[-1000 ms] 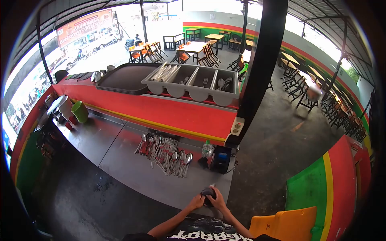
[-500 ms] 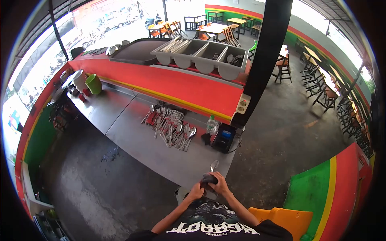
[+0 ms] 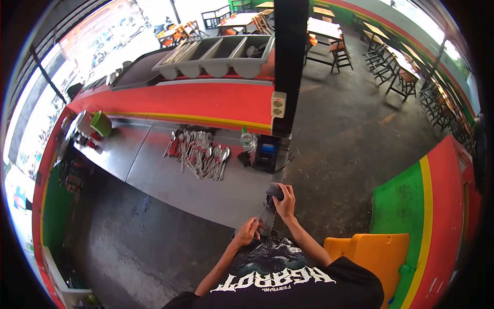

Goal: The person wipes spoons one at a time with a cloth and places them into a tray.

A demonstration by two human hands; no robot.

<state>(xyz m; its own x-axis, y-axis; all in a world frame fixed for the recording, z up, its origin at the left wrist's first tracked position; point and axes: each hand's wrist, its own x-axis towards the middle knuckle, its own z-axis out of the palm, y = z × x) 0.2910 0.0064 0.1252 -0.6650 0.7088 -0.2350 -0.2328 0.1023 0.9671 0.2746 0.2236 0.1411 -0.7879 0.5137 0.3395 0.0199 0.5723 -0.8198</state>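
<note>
My left hand point(image 3: 246, 233) is closed on the handle end of a spoon point(image 3: 261, 213), low over the counter's near right corner. My right hand point(image 3: 286, 201) grips a dark grey cloth point(image 3: 274, 191), bunched around the other end of the spoon, so the bowl is hidden. Farther back on the grey metal counter point(image 3: 206, 195) lies a loose heap of spoons and forks point(image 3: 198, 152), several with bowls toward me.
A black device point(image 3: 266, 154) with a cable and a clear bottle point(image 3: 249, 140) stand right of the heap. Above, a grey cutlery tray point(image 3: 221, 62) rests on the red ledge. A green bucket point(image 3: 101, 124) is far left; an orange chair point(image 3: 370, 252) stands right of me.
My hands have moved apart, the right going up and away with the cloth. The spoon's bowl, bare before, is now covered. My view has turned right.
</note>
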